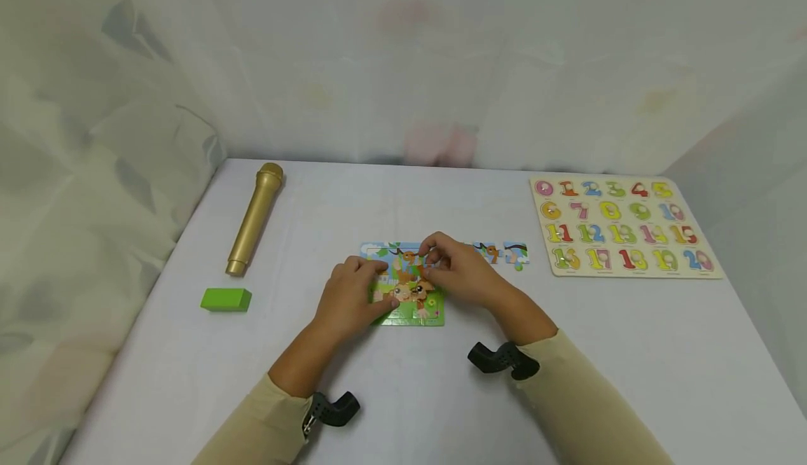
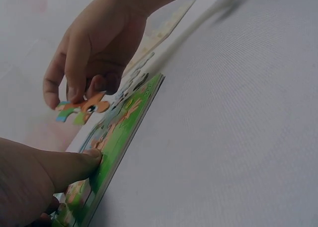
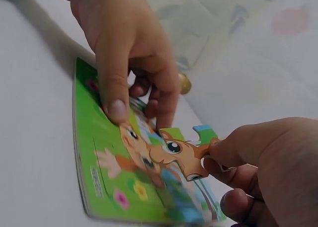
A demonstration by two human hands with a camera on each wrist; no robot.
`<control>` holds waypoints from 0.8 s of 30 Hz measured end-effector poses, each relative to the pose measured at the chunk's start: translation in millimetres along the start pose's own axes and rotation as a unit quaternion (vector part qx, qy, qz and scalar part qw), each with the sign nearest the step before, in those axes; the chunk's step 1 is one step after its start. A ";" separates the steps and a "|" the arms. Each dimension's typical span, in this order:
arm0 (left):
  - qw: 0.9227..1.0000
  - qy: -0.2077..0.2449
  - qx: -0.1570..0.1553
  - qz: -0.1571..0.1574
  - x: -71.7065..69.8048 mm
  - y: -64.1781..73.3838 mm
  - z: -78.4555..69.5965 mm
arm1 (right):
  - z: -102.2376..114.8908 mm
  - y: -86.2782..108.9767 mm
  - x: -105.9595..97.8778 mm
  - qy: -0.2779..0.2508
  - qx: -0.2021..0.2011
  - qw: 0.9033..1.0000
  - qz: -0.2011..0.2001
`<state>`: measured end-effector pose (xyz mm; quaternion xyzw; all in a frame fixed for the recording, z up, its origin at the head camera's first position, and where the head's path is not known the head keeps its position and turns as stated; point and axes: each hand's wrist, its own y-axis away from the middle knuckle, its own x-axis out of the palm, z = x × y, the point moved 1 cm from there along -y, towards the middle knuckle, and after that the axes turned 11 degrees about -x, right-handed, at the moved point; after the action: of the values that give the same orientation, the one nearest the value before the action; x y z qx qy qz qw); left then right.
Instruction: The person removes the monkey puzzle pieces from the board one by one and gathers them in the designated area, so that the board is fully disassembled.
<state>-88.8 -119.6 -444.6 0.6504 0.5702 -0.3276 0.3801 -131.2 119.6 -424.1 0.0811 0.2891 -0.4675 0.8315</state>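
A jigsaw puzzle board (image 1: 410, 322) with a green and light blue border and a cartoon animal picture lies flat on the white table. My right hand (image 1: 463, 272) pinches a puzzle piece (image 3: 181, 155) between thumb and fingers. This piece, orange-brown with a large cartoon eye, is tilted just above the board. The left hand (image 1: 345, 297) rests over the board's left side, its thumb (image 3: 117, 105) pressing on the picture near the lower border and its other fingers spread toward the upper part. Both hands cover parts of the picture in the head view.
Loose puzzle pieces (image 1: 515, 252) lie in a row right of the board, partly behind my right hand. A wooden number board (image 1: 605, 223) lies at the back right. At the left are a gold microphone (image 1: 255, 221) and a green block (image 1: 225, 300).
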 end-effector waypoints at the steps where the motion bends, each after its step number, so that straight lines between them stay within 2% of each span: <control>1: 1.000 0.000 0.000 0.000 0.1 -0.4 0.1 | -1.8 2.1 -1.6 -0.001 0.006 1.000 -0.003; 6: 1.000 0.003 0.001 -0.004 -0.3 -0.8 0.1 | -6.4 10.7 -8.7 0.000 0.023 1.000 -0.013; 14: 1.000 0.004 0.001 -0.006 1.7 -1.1 1.1 | -12.7 24.7 -19.4 0.003 0.016 1.000 -0.026; 24: 1.000 0.009 -0.001 -0.006 1.2 0.8 1.8 | -21.4 43.9 -35.2 0.023 0.057 0.997 -0.044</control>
<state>-87.9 -120.6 -446.4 0.6494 0.5779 -0.3239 0.3733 -117.6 178.1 -428.0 0.1268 0.2843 -0.5172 0.7972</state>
